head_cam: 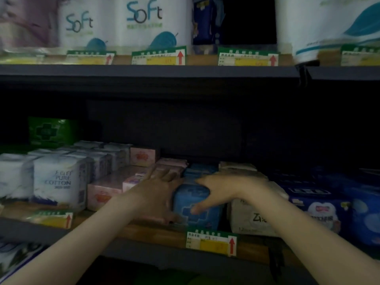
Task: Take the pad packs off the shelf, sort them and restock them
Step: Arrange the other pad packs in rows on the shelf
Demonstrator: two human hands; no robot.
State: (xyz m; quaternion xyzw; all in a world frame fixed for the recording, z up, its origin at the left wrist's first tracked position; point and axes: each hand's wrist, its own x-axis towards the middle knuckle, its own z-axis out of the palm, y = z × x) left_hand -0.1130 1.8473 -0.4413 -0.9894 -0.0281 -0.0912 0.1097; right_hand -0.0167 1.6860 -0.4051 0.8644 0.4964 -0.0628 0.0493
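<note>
Blue soft pad pack [196, 204] gripped between left hand [156, 194]; right hand [224, 190].

A shop aisle — stocked shelves [144, 70], price tags [211, 241] with red arrows, packaged goods.
</note>
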